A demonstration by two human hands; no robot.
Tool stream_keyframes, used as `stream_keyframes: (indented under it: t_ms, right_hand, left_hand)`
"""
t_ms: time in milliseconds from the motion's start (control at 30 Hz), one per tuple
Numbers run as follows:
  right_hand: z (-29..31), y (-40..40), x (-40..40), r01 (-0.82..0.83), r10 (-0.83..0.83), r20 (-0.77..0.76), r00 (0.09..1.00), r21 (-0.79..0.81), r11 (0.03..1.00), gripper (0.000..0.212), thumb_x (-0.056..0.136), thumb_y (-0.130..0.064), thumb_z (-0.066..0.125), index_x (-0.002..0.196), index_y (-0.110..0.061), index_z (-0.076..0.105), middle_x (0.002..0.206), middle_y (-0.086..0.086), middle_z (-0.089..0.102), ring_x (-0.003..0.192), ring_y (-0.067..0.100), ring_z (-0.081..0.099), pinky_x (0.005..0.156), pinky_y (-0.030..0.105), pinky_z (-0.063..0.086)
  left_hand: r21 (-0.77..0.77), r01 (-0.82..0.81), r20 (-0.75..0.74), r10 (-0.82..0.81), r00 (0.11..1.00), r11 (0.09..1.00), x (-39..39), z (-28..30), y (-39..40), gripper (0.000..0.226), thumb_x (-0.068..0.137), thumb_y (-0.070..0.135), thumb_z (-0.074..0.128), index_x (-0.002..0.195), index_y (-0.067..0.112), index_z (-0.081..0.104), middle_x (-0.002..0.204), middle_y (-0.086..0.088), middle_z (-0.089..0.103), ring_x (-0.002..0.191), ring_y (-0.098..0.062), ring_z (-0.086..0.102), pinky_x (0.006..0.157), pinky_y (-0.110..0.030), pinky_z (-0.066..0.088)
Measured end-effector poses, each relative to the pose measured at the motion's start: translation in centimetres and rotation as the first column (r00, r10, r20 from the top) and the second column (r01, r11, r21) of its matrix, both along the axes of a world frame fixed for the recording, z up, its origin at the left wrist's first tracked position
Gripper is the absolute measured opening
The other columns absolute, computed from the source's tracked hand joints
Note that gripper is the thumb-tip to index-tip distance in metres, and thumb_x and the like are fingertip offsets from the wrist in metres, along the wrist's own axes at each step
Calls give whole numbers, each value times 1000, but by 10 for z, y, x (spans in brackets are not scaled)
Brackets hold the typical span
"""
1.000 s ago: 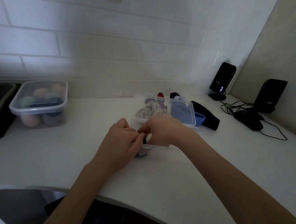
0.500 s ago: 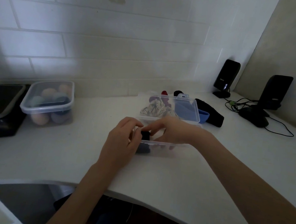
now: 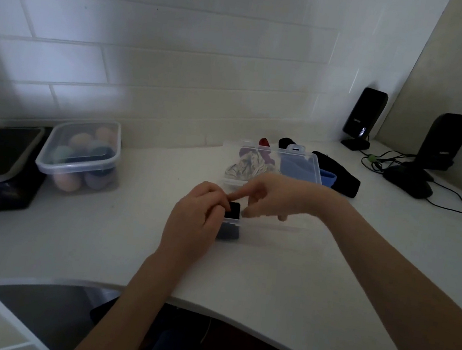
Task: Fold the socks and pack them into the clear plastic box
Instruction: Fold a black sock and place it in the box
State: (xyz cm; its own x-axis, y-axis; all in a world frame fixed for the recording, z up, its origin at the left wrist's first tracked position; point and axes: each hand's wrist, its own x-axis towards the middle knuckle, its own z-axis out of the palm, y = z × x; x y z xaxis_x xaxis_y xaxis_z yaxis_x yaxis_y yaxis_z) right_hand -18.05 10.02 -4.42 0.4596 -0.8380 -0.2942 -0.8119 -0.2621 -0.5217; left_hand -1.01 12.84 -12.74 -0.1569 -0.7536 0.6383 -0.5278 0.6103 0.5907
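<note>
Left hand [image 3: 195, 217] pinches dark sock [image 3: 232, 211] at box [image 3: 261, 227] corner; right hand [image 3: 273, 198], fingers apart, should press it flat beneath.

The white curved-edge desk [image 3: 283, 284] carries a clear plastic box [image 3: 287, 229]. A lidded clear container of coloured balls [image 3: 80, 152] stands left. Two black speakers [image 3: 363, 119] stand right.

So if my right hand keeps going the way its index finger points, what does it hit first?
Most likely the left hand: the right hand points its index finger leftward, the tip seemingly already at the left knuckles above the dark sock. Depth is unclear.
</note>
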Motion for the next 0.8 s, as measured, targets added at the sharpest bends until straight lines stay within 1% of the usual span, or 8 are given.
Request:
stream_keyframes:
  t_ms: [67,133,267,333,500,567,667,800]
  right_hand:
    - [1,-2,-3,76,-74,85,994,-26,997,40,83,-31,67,123,-33,61,67,-4,49,54,10,41,46,21,37]
    - [-7,-2,0,68,-64,36,997,-104,992,45,78,-41,71,121,-30,62,61,-7,48,53,9,42,49,21,37]
    - [-20,2,12,31,-37,-28,999,-199,980,35,80,-34,70,114,-28,69,42,-14,44,42,4,38,42,10,30]
    - [-18,1,17,19,-40,-88,995,-225,974,36,80,-31,71,115,-25,68,50,-14,43,47,3,38,46,12,31]
    - [-16,0,28,-30,-17,-196,980,-234,972,36,81,-33,68,116,-22,66,100,1,65,86,17,56,75,29,48]
    - [-15,1,26,-39,-4,-186,982,-228,973,36,82,-33,67,117,-22,66,93,0,64,83,16,55,70,25,45]
    - [-10,4,16,-10,-8,-90,996,-197,980,35,83,-36,67,116,-24,68,58,-11,50,57,8,46,52,16,35]
    - [0,8,-15,291,-214,338,916,-194,937,25,84,-34,67,104,-20,73,37,-14,50,35,0,39,40,11,35]
  left_hand:
    - [-6,-19,33,20,999,1000,-1,0,0,34,78,22,34,70,2,61,86,-5,61,71,-13,54,64,-24,44]
    - [-18,-37,65,38,997,999,-1,-1,0,32,79,21,34,69,2,58,85,-8,61,69,-17,55,63,-17,40]
    - [-24,-47,95,49,994,999,-2,-2,-1,32,79,20,34,67,0,55,85,-10,61,65,-21,55,61,-21,40]
    - [-25,-48,97,50,994,999,-2,-3,-1,33,80,20,34,69,-1,56,87,-10,61,65,-21,55,60,-23,41]
    - [-29,-53,114,56,992,998,-4,-4,-1,36,79,24,32,70,-2,56,88,-9,59,64,-25,55,61,-34,42]
    - [-37,-75,132,79,988,997,-4,-3,1,36,80,26,31,70,1,56,88,-7,59,62,-24,55,58,-38,44]
    - [-74,-125,151,135,979,989,-4,1,5,36,83,29,31,80,9,61,92,-1,63,63,-18,56,53,-37,48]
    - [-49,-175,13,176,984,983,0,6,10,46,89,35,29,118,16,59,118,2,62,76,-10,61,65,-23,44]
